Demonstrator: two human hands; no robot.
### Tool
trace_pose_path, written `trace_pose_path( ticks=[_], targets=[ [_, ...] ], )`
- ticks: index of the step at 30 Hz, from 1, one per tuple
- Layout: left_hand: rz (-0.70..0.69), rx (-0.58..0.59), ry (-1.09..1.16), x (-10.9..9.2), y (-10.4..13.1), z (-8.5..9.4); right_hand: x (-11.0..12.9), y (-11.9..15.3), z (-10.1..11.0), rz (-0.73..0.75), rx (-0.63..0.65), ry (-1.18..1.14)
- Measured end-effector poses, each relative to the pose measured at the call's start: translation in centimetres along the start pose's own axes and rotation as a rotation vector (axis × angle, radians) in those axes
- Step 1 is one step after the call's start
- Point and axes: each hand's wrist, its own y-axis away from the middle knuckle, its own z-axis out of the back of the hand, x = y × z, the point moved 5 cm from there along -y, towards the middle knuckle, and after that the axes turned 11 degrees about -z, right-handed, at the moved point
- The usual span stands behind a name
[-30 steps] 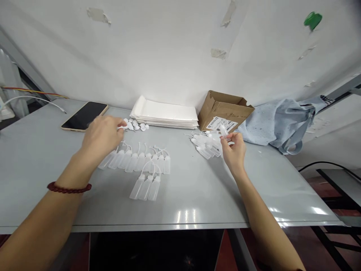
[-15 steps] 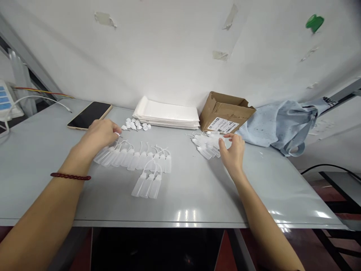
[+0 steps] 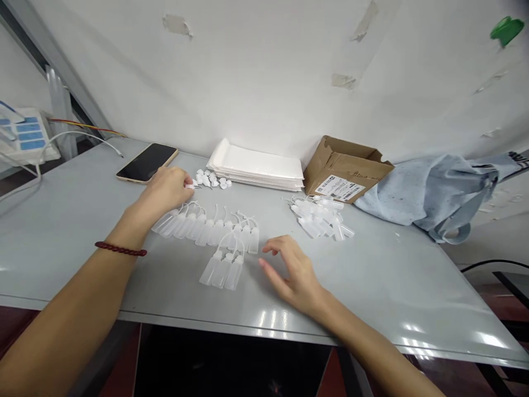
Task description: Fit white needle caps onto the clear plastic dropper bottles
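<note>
A row of small translucent bottles [image 3: 206, 229] with thin looped strips lies on the grey table, and three more bottles [image 3: 223, 271] lie in front of it. My left hand [image 3: 171, 187] is at the left edge of a pile of small white caps [image 3: 210, 179], its fingers pinched together; what they hold is too small to make out. My right hand [image 3: 293, 273] is right of the three bottles, thumb and fingers apart, holding nothing. Behind it, at the right, lies a loose heap of similar bottles [image 3: 318, 216].
A phone [image 3: 147, 162] lies behind my left hand. Along the wall are a stack of white envelopes [image 3: 258, 167], an open cardboard box [image 3: 347, 168] and a light blue cloth [image 3: 417, 190]. A white cable [image 3: 82, 132] crosses the far left corner.
My right hand has moved left and nearer, from the heap to beside the three bottles. My left hand has shifted slightly toward the caps. The view has turned a little.
</note>
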Motion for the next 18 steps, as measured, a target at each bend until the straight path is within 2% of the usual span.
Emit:
trace_pose_path(
  ticks=[3,6,11,18],
  targets=[
    [-0.031,-0.055,0.092,-1.8,0.1,0.4,0.6,0.4,-1.5,0.007,0.146,0.016],
    [0.008,-0.155,0.189,-3.4,0.3,0.6,1.1,0.5,-2.7,0.001,0.233,0.056],
    [-0.04,-0.225,0.292,-5.1,0.7,0.8,1.7,0.5,-3.8,-0.045,0.25,0.108],
    [-0.022,-0.216,0.281,-4.9,0.7,0.7,1.7,0.6,-4.3,-0.036,0.234,0.151]
  ],
)
